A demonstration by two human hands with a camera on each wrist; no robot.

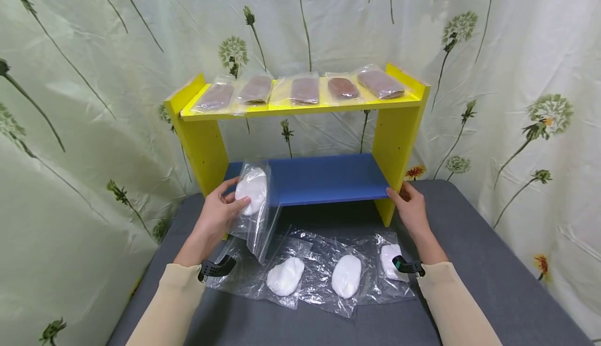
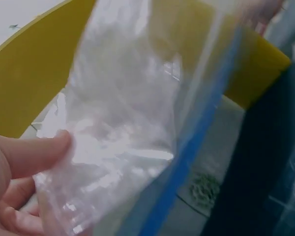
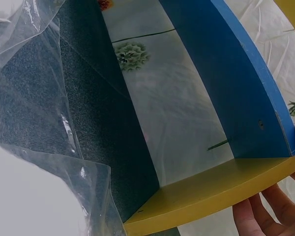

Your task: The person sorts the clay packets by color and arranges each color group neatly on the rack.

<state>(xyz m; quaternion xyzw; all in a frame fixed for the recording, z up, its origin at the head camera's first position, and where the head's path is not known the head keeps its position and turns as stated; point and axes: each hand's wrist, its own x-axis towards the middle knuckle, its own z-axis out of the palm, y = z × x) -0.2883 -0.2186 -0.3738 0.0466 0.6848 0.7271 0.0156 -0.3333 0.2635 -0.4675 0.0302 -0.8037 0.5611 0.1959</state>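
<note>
My left hand point(image 1: 219, 214) grips a clear plastic bag with a white oval lump point(image 1: 254, 191) inside, thumb in front and fingers behind. It is held up at the left end of the blue shelf point(image 1: 324, 178). In the left wrist view the bag point(image 2: 118, 123) fills the middle, and the thumb presses its near face. My right hand point(image 1: 411, 209) holds the right side panel point(image 1: 393, 150) of the yellow rack, its thumb by the blue shelf's corner. In the right wrist view those fingers point(image 3: 280, 204) wrap the yellow panel's edge.
On the rack's yellow top shelf point(image 1: 277, 108) lie several bagged reddish-brown slabs point(image 1: 305, 90). Bagged white lumps point(image 1: 346, 276) lie on the dark grey table point(image 1: 451, 231) before the rack, their bags overlapping. A flowered curtain point(image 1: 300, 22) hangs behind.
</note>
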